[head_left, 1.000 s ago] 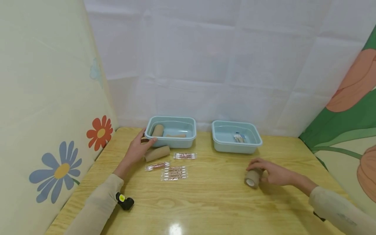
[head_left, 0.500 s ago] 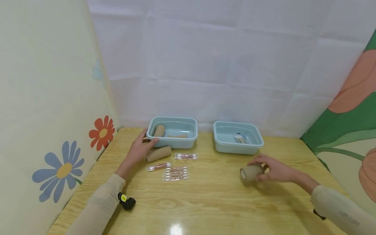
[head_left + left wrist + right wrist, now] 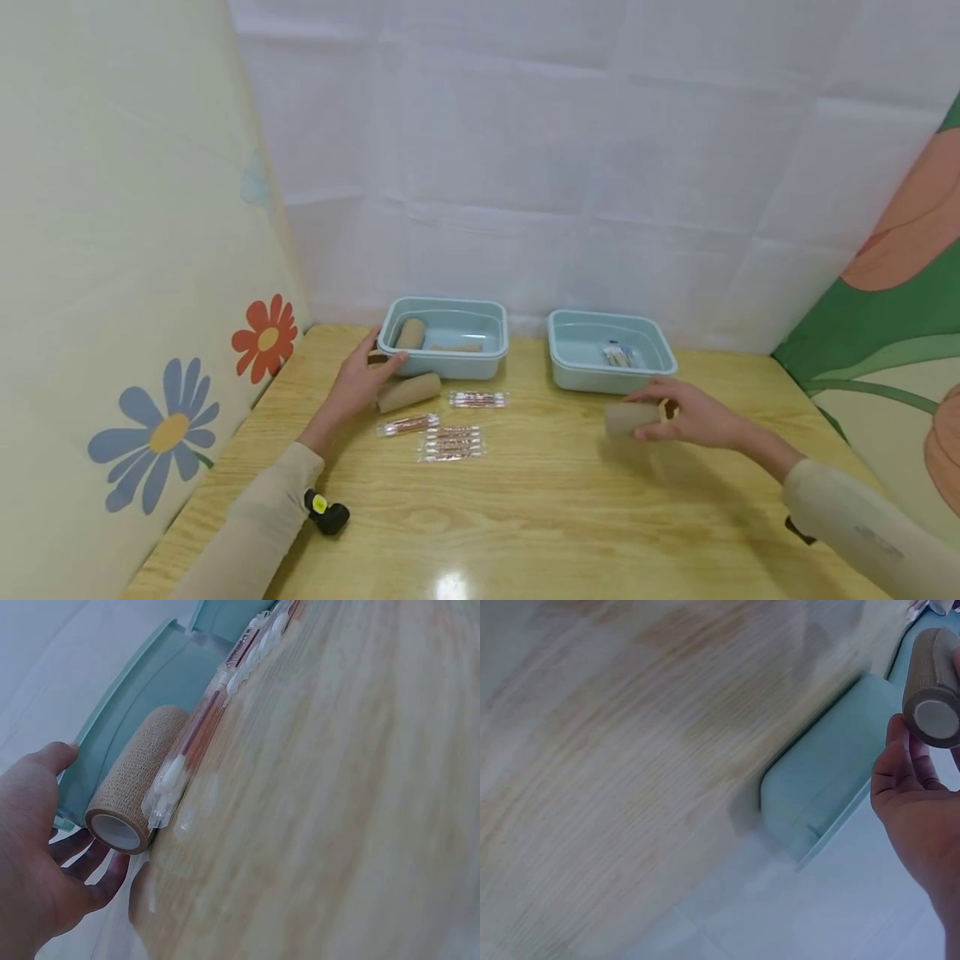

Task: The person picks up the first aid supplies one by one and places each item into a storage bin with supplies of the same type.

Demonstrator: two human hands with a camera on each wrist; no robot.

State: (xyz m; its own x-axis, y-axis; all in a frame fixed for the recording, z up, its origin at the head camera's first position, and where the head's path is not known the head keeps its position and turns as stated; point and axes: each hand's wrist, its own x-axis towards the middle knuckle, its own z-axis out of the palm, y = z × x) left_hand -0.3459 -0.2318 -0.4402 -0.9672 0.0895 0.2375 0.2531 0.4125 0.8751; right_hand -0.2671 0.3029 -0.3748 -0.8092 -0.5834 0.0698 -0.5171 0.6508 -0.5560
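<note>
My right hand (image 3: 693, 414) pinches a tan cohesive bandage roll (image 3: 624, 419) between thumb and fingers, just in front of the right blue bin (image 3: 600, 379). In the right wrist view the roll's (image 3: 928, 667) white core faces the camera. At the left blue bin (image 3: 468, 365), my left hand (image 3: 356, 379) holds the near left corner, thumb at the rim and fingers round the side. Another bandage roll (image 3: 410, 392) lies on the table against that bin; in the left wrist view its end is close to my fingertips (image 3: 112, 877).
Inside the left bin lie a third roll (image 3: 411, 334) and a flat tan item (image 3: 457, 347). Small white-and-blue packets (image 3: 618, 356) lie in the right bin. Clear packs of swabs (image 3: 452, 444) rest on the wooden table (image 3: 540, 517). A white cloth (image 3: 480, 167) hangs behind.
My right hand has lifted the bandage roll, turned it from end-facing to sideways, and brought it slightly left and toward the right bin. My left hand stays at its bin.
</note>
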